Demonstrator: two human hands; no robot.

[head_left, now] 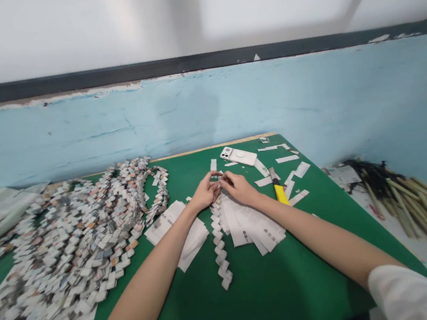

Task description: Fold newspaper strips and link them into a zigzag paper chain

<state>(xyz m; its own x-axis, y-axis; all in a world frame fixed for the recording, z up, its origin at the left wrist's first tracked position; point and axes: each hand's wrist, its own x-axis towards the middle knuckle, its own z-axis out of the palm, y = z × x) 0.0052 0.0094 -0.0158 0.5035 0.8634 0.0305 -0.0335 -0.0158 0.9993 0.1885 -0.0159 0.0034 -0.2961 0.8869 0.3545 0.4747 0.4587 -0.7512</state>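
Note:
A zigzag chain of folded paper (pixel 221 251) runs down the middle of the green table, its upper end at my hands. My left hand (pixel 205 190) is closed on that upper end, thumb and fingers bent. Close against it, my right hand (pixel 236 187) is pinched; a pale bit shows near its fingertips, too small to make out. Under and beside my left forearm lies a stack of printed paper sheets (pixel 195 236). Another fanned stack of printed paper (pixel 262 229) lies below my right wrist and forearm.
Many folded-paper chains (pixel 79 237) heap up at the left. Beyond my hands lies a white phone (pixel 238 155). A yellow utility knife (pixel 280 192) lies by my right forearm, with loose paper strips (pixel 287 159) around it. Sticks (pixel 423 208) lie beyond the table's right edge.

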